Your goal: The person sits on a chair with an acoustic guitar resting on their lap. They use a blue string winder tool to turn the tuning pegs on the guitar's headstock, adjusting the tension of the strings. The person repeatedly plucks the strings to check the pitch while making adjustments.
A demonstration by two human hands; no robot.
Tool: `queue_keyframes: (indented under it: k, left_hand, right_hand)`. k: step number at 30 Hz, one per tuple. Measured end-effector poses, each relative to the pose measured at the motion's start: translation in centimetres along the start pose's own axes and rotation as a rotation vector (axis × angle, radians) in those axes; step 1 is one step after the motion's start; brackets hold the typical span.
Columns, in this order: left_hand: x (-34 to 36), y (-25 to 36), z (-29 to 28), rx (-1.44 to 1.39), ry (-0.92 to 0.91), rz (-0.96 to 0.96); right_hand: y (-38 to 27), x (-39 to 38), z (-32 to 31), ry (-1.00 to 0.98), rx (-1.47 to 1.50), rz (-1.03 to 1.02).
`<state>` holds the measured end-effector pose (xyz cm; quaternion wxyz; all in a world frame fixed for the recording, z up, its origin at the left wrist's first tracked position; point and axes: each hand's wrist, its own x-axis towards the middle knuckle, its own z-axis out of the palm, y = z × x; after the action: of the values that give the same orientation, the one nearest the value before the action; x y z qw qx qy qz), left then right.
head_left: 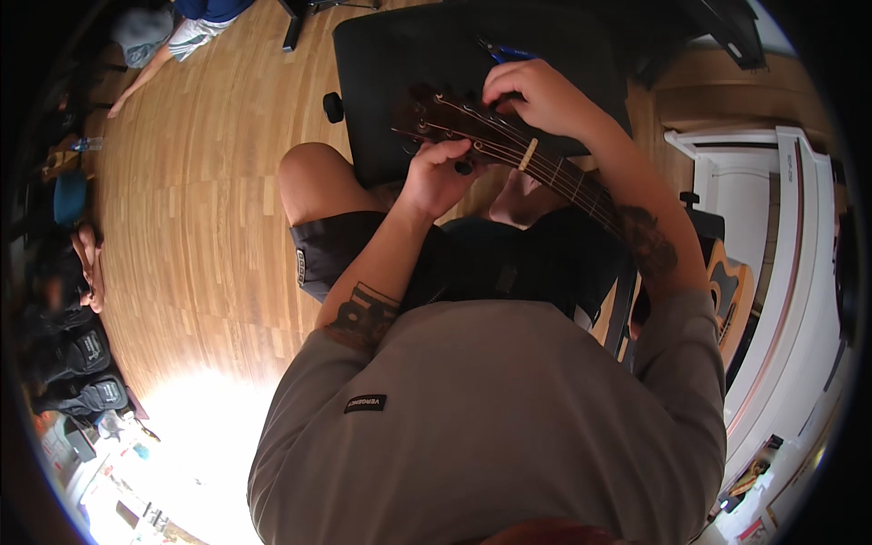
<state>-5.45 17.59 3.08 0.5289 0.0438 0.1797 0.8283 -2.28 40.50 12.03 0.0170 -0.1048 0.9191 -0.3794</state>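
A dark guitar headstock [427, 114] with strings and tuning pegs lies over my lap, in front of my chest. From its pale nut [529, 154] the fretted neck [578, 185] slants down to the right, under my right forearm. My left hand [438, 179] is closed on the headstock's near edge, thumb on top beside the pegs. At the far edge my right hand [538, 96] has its fingers curled and pinched near the pegs; whatever lies between the fingertips is hidden. Beyond it, a blue-handled tool [509, 53] rests on a black padded surface [391, 54].
To the right stands a white piano-like cabinet [792, 227], with a light wooden guitar [732, 295] beside my right arm. Wooden floor [200, 227] spreads to the left. Dark bags [86, 391] and other people line the left rim; one person [200, 27] is at the upper left.
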Motion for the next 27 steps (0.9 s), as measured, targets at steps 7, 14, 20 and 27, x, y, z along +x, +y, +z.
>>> queue_keyframes:
  k: [7, 14, 20, 27]
  left_hand:
    - [0.1, 0.0, 0.0, -0.041, -0.035, -0.028]
    - [0.0, -0.1, -0.6, -0.066, 0.033, -0.025]
    - [-0.4, -1.4, -0.4, -0.069, 0.195, 0.168]
    - [-1.2, 1.0, 0.5, 0.849, 0.551, 0.791]
  right_hand:
    - [0.0, -0.4, -0.1, 0.078, 0.337, 0.271]
    - [-1.9, 0.3, 0.4, -0.11, 0.309, 0.788]
    - [-2.2, 0.0, 1.8, 0.021, 0.356, 0.874]
    - [-3.1, 0.3, 2.3, 0.055, 0.304, 0.942]
